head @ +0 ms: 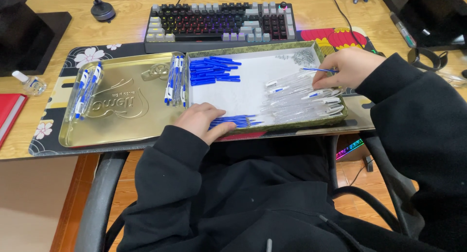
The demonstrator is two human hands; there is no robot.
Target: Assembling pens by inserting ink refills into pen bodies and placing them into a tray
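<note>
Right hand (343, 67) pinches a thin blue refill (318, 69) over the clear barrels (304, 99) in the box (253, 50). Left hand (202, 121) lies flat on the near refill pile (236, 120). Risk imo: sleeve drags barrels, or the pile rolls off the box edge.

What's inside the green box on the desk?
The box holds blue caps, clear barrels, refills and springs. The left hand covers some refills.
</note>
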